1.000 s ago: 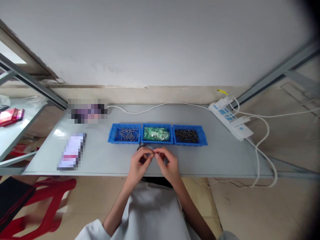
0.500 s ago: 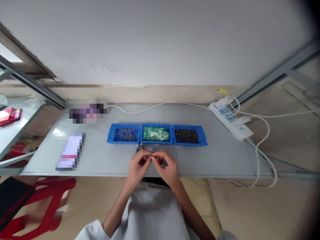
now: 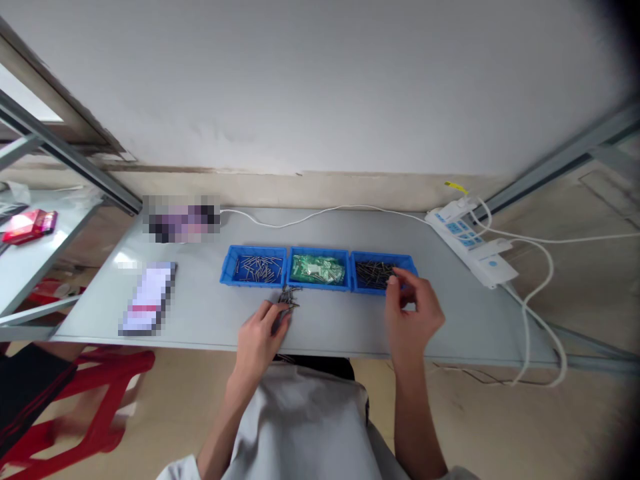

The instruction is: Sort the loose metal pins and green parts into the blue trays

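My left hand (image 3: 263, 333) rests on the table at the near edge of a small loose pile of thin metal pieces, like screws or nails (image 3: 289, 297). Its thumb and index finger are curled close together there; what lies between them is too small to make out. Over the near right corner of the right blue bin (image 3: 361, 288), my right hand (image 3: 414, 310) holds thumb and index fingertip together in a pinch. Dark thin metal pieces (image 3: 373, 272) fill that bin. Whether one is in the pinch cannot be seen.
Beside it stand a middle blue bin (image 3: 320, 285) with green-and-clear packets and a left blue bin (image 3: 227, 277) with silvery pins. A blurred-out phone (image 3: 149, 298) lies left. A white power strip (image 3: 470, 243) with cables lies right. Someone's dark sleeve (image 3: 33, 393) shows near a red stool (image 3: 107, 400).
My hands were together in front of the bins, fingertips meeting. They have parted: the left moved down-left beside the loose pile, the right went across to the right bin. The view shifted slightly.
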`<state>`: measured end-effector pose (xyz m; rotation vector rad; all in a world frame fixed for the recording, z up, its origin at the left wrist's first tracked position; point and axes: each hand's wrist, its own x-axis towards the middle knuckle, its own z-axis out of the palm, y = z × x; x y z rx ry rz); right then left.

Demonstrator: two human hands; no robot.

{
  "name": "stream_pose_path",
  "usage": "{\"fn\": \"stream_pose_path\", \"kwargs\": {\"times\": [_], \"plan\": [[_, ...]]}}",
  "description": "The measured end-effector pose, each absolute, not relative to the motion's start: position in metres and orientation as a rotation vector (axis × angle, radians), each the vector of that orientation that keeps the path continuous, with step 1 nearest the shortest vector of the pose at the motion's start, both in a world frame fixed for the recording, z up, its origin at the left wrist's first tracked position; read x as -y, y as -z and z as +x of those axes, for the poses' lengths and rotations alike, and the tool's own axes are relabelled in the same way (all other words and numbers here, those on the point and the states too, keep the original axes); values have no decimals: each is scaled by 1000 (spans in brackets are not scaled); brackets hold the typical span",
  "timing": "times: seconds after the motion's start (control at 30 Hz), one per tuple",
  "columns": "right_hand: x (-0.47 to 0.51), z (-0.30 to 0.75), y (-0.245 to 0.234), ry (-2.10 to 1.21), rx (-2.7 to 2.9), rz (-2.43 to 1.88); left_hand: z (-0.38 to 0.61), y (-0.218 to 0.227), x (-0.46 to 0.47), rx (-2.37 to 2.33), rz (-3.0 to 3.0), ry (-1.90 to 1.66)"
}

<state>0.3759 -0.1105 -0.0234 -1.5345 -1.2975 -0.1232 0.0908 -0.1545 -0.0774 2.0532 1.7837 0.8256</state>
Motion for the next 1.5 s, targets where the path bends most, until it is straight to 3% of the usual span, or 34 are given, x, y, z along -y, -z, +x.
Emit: {"fn": "stream_pose_path", "kwargs": {"times": [0.47,1.5], "plan": [[148,306,60,-591,1560,-1216,114,78,151,-1444,1749,-1074],[143,299,70,-841,1526,-1183,131,75,138,-1339,1497,-1091]]}}
